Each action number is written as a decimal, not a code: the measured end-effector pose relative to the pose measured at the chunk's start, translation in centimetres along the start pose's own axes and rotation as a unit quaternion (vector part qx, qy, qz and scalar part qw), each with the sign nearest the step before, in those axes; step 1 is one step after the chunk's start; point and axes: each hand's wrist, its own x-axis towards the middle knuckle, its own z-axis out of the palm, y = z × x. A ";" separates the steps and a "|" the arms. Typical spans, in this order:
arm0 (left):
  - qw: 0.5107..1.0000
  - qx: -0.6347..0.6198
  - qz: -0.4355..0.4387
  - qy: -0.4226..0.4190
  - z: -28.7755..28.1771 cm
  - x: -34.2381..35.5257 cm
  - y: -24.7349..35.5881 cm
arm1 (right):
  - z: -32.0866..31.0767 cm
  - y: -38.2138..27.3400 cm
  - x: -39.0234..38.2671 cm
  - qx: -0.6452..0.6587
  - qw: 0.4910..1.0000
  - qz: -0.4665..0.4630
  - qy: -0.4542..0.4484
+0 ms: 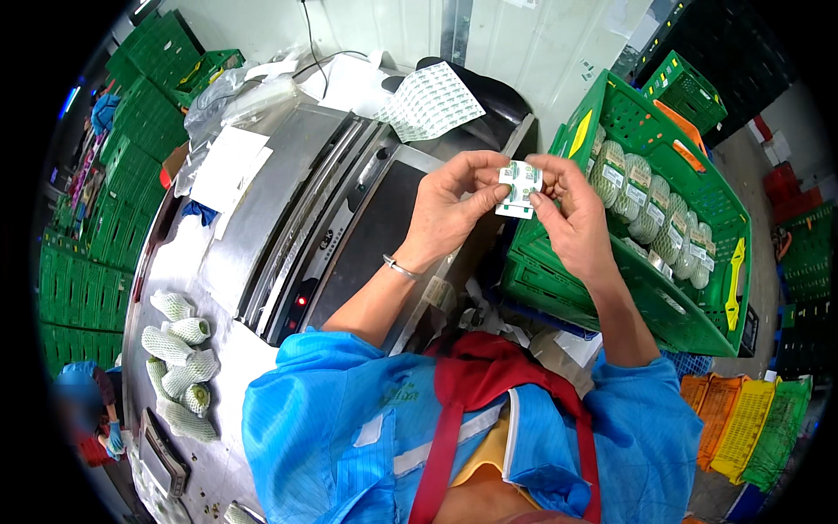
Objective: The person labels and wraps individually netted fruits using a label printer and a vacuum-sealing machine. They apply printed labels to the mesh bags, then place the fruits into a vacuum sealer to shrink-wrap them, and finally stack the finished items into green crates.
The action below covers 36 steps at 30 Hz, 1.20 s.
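Between both hands is a small white sheet of stickers with green print (pixel 520 185), held up in front of my chest. My left hand (pixel 458 203) pinches its left edge between thumb and fingers. On the opposite edge, my right hand (pixel 572 214) grips it the same way. Just right of that hand stands a green plastic crate (pixel 642 279) holding several labelled vegetables in white foam nets (pixel 646 201). A larger sheet of the same kind of green-printed stickers (pixel 432 100) lies beyond my hands, partly over a black object.
A metal wrapping machine (pixel 301 236) with a small red light fills the table's middle. Several foam-netted vegetables (pixel 183 367) lie on the steel table (pixel 236 384), near a scale (pixel 161 454). Green crates (pixel 83 288) are stacked at far left, where another person (pixel 92 410) is.
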 end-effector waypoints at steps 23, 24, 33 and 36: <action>0.988 0.140 0.059 -0.009 4.6 2.6 -0.6 | -6.0 -1.0 0.2 0.047 0.997 0.069 0.000; 0.988 0.144 0.059 -0.012 4.9 2.7 -0.7 | -6.3 -1.1 0.2 0.075 0.994 0.083 0.005; 0.990 0.124 -0.036 -0.059 7.1 4.5 -2.5 | -9.6 -0.3 -0.4 -0.260 0.958 -0.118 0.017; 0.993 0.069 -0.067 -0.065 7.5 4.8 -3.6 | -10.4 0.2 -1.3 -0.145 0.987 -0.062 -0.013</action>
